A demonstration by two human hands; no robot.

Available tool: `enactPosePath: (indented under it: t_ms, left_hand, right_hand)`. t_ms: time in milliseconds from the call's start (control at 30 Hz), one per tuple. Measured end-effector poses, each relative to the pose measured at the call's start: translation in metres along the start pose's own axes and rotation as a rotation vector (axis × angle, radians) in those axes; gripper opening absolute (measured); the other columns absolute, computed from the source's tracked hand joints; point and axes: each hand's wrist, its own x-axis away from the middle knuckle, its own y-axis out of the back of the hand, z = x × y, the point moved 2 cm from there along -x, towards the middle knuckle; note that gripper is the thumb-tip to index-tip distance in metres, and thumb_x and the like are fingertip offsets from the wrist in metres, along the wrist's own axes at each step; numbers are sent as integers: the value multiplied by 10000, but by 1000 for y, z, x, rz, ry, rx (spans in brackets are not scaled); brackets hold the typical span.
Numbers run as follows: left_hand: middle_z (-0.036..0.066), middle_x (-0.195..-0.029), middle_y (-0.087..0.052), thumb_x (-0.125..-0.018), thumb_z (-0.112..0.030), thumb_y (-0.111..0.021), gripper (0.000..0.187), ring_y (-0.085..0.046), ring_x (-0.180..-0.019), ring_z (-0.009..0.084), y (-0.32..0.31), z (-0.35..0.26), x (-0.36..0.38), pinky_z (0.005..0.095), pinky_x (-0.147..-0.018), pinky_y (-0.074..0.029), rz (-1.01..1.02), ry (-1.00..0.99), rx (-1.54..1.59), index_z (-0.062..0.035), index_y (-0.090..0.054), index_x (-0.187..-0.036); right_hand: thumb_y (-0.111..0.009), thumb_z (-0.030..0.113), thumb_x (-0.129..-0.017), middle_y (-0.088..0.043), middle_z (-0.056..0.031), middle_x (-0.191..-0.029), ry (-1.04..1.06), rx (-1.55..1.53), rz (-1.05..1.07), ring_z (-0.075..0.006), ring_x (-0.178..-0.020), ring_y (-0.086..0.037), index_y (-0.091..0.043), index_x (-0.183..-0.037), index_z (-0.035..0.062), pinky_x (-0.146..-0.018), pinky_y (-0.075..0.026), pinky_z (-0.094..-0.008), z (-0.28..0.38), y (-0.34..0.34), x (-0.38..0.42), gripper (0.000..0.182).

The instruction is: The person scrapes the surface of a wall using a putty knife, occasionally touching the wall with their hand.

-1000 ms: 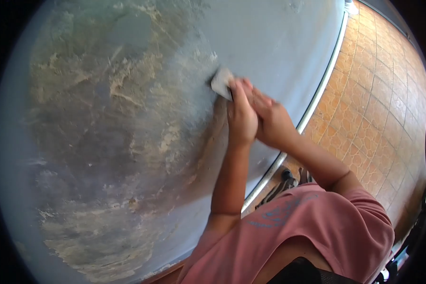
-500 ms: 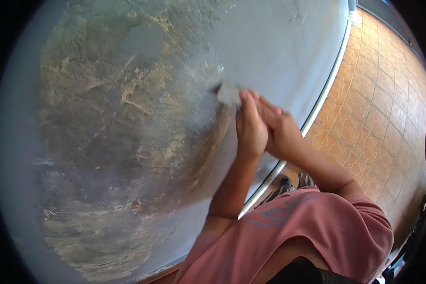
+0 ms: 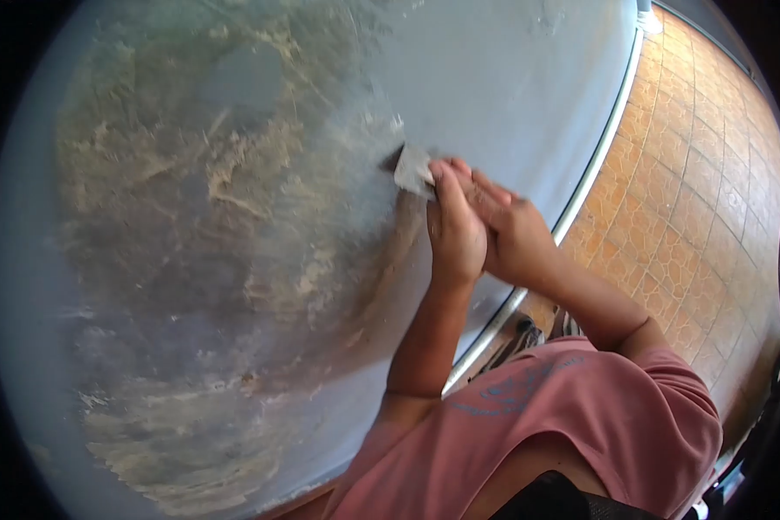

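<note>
A small pale sanding pad (image 3: 412,169) was pressed flat against a grey painted wall (image 3: 511,78) by both hands together. The left hand (image 3: 455,234) was closed over the lower edge of the pad, its fingertips lying on the pad's face and its thumb side turned toward the wall. The right hand (image 3: 516,238) was laid against the left from the far side, its fingers (image 3: 477,186) stretched forward over the left hand's fingertips so that the same pad was gripped by both. Neither grip was open; each was closed on the pad, though how much of the pad lay under the fingers could not be told, since only its upper left corner was seen beyond them.

Just beyond the grip, on the side away from the wrists, a broad worn patch (image 3: 225,234) of scraped, tan and dark mottled surface was spread over the wall; the pad was held at the edge of that patch, where it met the smooth grey paint. Behind the grip, toward the forearms, a white strip (image 3: 581,195) was seen running along the base of the wall, and past it an orange tiled floor (image 3: 702,199). Nearer the body, a pink shirt sleeve (image 3: 581,416) was in view below the right forearm.
</note>
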Motion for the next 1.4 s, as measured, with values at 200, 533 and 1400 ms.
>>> enactPosePath:
  t_ms: [200, 533, 1400]
  left_hand:
    - [81, -649, -514, -979, -550, -301, 452, -599, -720, 245, -1, 4, 12, 375, -735, -497, -21, 45, 60, -107, -384, -935]
    - [89, -642, -511, -975, -566, -287, 478, -575, -659, 245, -10, -9, 8, 382, -735, -498, -32, 9, -20, -99, -389, -951]
    - [86, -692, -508, -978, -560, -278, 473, -582, -719, 240, -1, -5, -6, 385, -746, -500, 19, -3, -3, -98, -377, -964]
  right_hand:
    - [-574, 96, -767, -650, -176, -955, -20, 34, 27, -396, -767, -624, -455, -1359, 178, -664, -516, -453, 3, -1, 11, 609]
    - [-567, 120, -772, -648, -169, -869, -17, 7, -13, -401, -698, -609, -529, -1282, 170, -629, -514, -454, 10, 1, 4, 514]
    - [-562, 124, -791, -640, -167, -806, 79, 56, -56, -398, -699, -608, -532, -1269, 129, -620, -503, -454, -1, -3, -3, 479]
